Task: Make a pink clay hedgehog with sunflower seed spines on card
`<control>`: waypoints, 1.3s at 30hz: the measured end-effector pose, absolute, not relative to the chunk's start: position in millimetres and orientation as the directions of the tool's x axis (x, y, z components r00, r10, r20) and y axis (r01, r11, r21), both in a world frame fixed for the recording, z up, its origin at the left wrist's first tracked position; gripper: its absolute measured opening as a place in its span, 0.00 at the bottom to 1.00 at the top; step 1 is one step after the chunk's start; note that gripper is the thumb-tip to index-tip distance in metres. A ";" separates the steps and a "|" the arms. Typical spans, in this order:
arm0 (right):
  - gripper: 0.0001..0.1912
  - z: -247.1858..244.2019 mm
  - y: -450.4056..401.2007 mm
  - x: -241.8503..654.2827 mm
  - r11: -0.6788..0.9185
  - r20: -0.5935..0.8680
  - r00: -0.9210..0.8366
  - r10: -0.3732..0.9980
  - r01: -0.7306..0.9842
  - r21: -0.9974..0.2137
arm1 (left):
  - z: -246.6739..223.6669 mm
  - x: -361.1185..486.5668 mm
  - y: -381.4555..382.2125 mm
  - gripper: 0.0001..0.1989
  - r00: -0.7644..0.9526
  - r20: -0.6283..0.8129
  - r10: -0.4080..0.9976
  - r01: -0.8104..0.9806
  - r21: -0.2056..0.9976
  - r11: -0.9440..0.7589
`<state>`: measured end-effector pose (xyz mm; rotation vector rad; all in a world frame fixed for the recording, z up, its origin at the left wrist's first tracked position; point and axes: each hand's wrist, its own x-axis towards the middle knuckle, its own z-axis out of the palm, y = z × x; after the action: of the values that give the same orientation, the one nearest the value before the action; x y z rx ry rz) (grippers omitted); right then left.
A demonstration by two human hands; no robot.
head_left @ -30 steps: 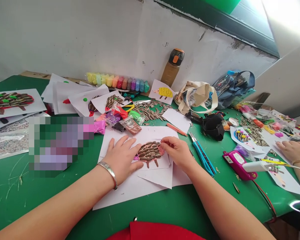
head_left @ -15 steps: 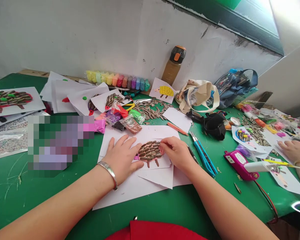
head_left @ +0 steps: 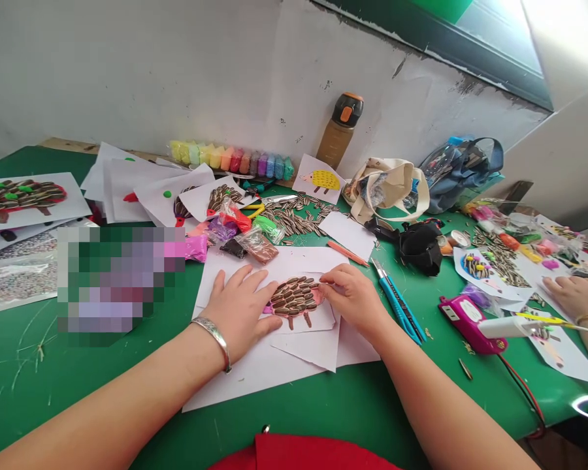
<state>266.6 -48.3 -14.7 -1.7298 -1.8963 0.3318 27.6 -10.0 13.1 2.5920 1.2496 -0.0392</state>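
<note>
My left hand (head_left: 242, 307) lies with its fingers spread on white paper, at the left side of a hedgehog picture (head_left: 296, 297) covered in striped seeds over pink clay, with two brown legs. At the picture's right edge, my right hand (head_left: 350, 294) has its thumb and forefinger pressed together by the bare pink clay; what they hold, if anything, is too small to tell. Under the picture are larger white sheets (head_left: 225, 385). Behind it lie small bags of coloured clay (head_left: 259, 245) and a pile of loose seeds (head_left: 294, 219).
A blue cutter (head_left: 396, 303) and an orange pencil (head_left: 347, 253) lie right of the papers. A bottle (head_left: 340, 130) and a cloth bag (head_left: 392, 189) stand behind. Another person's hand (head_left: 575, 297) rests at the far right near a magenta device (head_left: 470, 323).
My right hand has shifted slightly right, away from the seeds, showing more of the pink clay. My left hand stays in place.
</note>
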 end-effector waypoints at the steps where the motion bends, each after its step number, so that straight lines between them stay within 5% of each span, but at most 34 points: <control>1: 0.05 -15.1 -48.3 267.6 0.143 0.215 -0.034 0.976 0.845 -0.515 | 12.8 27.5 -10.1 0.26 0.627 -0.139 0.766 0.774 0.224 -0.593; 16: 0.13 -11.9 -47.1 259.1 0.273 0.214 -0.207 0.955 0.895 -0.352 | 14.6 28.6 -10.1 0.26 0.618 -0.155 0.771 0.783 0.212 -0.585; 26: 0.11 -4.0 -45.7 266.6 0.227 0.302 -0.098 0.948 0.874 -0.429 | 15.5 27.6 -10.6 0.25 0.614 -0.167 0.771 0.784 0.243 -0.571; 31: 0.12 3.4 -44.1 255.1 0.319 0.252 -0.238 0.938 0.876 -0.361 | 14.8 26.5 -11.3 0.25 0.616 -0.152 0.773 0.781 0.250 -0.573; 36: 0.13 23.1 -20.7 255.0 0.276 0.282 -0.182 0.942 0.898 -0.342 | 12.9 25.4 -11.5 0.24 0.628 -0.115 0.770 0.766 0.270 -0.584; 39: 0.14 32.7 11.5 249.1 0.234 0.192 -0.193 0.962 0.948 -0.218 | 13.7 25.6 -11.5 0.25 0.623 -0.130 0.771 0.772 0.260 -0.580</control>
<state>249.1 11.5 32.7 -1.7823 -2.2248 0.0733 25.6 -11.5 13.7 2.5575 1.2493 -0.0033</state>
